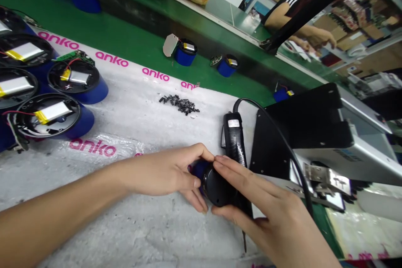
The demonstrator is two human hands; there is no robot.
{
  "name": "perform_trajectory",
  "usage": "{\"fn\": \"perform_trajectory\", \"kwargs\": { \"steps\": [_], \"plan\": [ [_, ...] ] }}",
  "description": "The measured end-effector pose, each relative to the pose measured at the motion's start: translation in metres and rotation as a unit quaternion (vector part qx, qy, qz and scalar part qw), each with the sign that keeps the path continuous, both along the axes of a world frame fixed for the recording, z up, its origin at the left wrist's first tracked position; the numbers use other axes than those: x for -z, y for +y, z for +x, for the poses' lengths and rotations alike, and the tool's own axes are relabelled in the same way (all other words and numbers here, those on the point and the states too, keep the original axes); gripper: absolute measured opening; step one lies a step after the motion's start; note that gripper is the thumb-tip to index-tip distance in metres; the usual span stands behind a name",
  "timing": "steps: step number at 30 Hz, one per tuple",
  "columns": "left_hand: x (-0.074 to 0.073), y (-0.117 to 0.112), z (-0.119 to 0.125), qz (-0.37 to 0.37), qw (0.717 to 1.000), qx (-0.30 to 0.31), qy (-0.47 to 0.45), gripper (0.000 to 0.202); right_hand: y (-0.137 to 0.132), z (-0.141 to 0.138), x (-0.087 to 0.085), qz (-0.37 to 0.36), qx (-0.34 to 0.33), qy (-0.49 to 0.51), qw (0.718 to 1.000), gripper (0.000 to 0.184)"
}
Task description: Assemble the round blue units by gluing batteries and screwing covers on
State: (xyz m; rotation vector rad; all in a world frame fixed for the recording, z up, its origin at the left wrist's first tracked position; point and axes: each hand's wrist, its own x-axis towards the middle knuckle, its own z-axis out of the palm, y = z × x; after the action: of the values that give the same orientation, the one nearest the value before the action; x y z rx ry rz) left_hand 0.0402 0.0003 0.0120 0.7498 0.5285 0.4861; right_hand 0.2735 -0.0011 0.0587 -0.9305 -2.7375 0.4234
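Note:
Both my hands meet on a small round blue and black speaker body [215, 186] lying on the white foam sheet [141, 226]. My left hand [171, 173] wraps its fingers round the blue side of it. My right hand [251, 194] presses thumb and fingers on its black end. Just behind my right fingers lies a black electric screwdriver [234, 136] with a coiled cord running off to the right. A little pile of small black screws [179, 104] sits farther back on the sheet.
Several open blue speaker shells with silver batteries [53, 113] stand at the left. Two more blue shells [185, 52] ride the green conveyor belt [125, 37]. A black and grey machine [314, 130] fills the right side. Another person's arm [301, 29] shows at the top right.

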Motion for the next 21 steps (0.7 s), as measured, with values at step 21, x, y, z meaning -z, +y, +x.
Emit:
{"fn": "perform_trajectory", "kwargs": {
  "steps": [21],
  "plan": [
    [-0.009, -0.013, 0.022, 0.043, 0.973, -0.071, 0.217, 0.042, -0.017, -0.002, 0.051, -0.191, 0.327, 0.272, 0.885, 0.054]
  ]
}}
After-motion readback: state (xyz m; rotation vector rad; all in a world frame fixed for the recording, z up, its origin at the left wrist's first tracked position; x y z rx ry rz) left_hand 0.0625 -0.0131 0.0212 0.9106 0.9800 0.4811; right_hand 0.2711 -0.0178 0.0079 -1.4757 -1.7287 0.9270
